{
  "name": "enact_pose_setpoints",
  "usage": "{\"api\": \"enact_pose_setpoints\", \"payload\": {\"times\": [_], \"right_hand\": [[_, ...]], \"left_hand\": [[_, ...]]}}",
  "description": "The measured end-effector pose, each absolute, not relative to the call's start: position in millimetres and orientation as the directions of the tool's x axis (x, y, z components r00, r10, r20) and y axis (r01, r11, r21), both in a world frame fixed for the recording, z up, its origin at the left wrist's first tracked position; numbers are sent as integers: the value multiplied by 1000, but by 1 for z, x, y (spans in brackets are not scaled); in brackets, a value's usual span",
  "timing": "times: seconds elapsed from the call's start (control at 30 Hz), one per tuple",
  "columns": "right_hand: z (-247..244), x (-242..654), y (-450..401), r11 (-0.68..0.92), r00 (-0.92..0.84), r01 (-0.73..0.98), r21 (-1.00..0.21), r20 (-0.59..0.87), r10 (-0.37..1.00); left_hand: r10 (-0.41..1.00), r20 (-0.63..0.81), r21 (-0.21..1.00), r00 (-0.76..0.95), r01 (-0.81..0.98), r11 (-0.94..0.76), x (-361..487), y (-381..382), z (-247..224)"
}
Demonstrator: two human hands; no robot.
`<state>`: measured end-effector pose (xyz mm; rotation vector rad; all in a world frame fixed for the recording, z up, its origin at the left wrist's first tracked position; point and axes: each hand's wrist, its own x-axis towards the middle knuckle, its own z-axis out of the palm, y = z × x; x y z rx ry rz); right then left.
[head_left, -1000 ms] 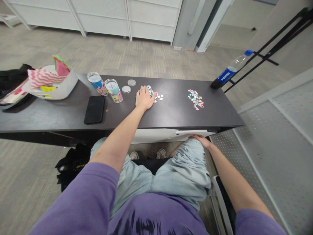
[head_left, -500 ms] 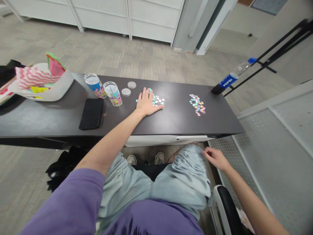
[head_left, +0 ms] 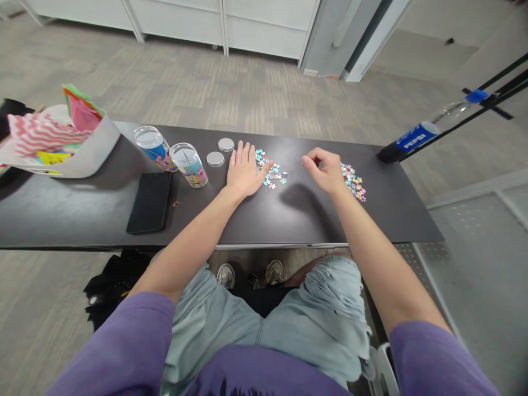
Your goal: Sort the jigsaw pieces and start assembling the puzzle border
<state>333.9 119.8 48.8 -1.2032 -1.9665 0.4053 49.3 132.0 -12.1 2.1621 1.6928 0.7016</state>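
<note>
1. Rests the left hand (head_left: pixel 243 173) palm down on the dark table (head_left: pixel 247 225), open and released, with fingers pointing away from the body and thumb stretched out to the right.
2. Touches or covers the left edge of the left pile (head_left: pixel 275 175) of small colourful pieces, mostly light blue and white, with that thumb reaching over part of it.
3. Holds the right hand (head_left: pixel 325 169) above the table, between the two piles and closer to the right one, with fingers curled in and thumb and forefinger brought close together. Cannot tell about any piece pinched there.
4. Partly hides the right pile (head_left: pixel 353 182), pink, yellow and light blue, behind the right hand and wrist.
5. Casts a shadow onto the table below the right hand.
6. To the left of the left hand, shows the near silver disc (head_left: pixel 215 159) and the far silver disc (head_left: pixel 226 144), then the right printed cup (head_left: pixel 188 165) and the left printed cup (head_left: pixel 154 148).
7. Nearer the body, shows a black phone (head_left: pixel 149 202); at far left, a white basket (head_left: pixel 94 151) of packets.
8. Beyond the right pile, shows a Pepsi bottle (head_left: pixel 414 138) near the right end.
</note>
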Motion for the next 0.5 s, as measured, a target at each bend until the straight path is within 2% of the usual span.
{"api": "enact_pose_setpoints", "payload": {"times": [0.1, 0.3, 0.4, 0.5], "right_hand": [[22, 316, 172, 430, -126, 536, -727, 435, 892], [-14, 321, 199, 372, -232, 492, -787, 293, 927], [-20, 327, 201, 386, -292, 473, -792, 272, 917], [-22, 330, 204, 372, -318, 442, -816, 245, 916]], "left_hand": [[973, 114, 534, 200, 814, -229, 45, 133, -22], [935, 150, 571, 321, 744, -347, 52, 158, -30], [888, 222, 567, 402, 688, -453, 57, 175, -28], [848, 332, 557, 413, 639, -530, 55, 182, -26]]}}
